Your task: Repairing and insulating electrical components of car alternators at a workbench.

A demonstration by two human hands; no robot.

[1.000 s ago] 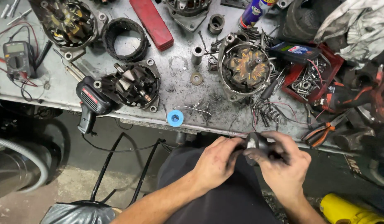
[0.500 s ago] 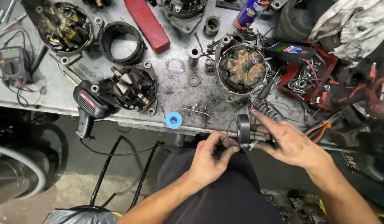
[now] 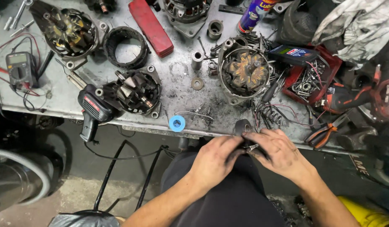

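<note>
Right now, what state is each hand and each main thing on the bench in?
left hand: pinching a small metal part.
right hand: fingers closed on the same part.
black tape roll: upright at the bench edge.
alternator housing: opened, copper windings exposed.
blue tape roll: lying flat.
multimeter: leads attached.

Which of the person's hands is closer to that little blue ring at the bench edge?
The left. The left hand lies just below and right of the small blue ring; the right hand is farther right, beyond the left, by the black tape roll.
</note>
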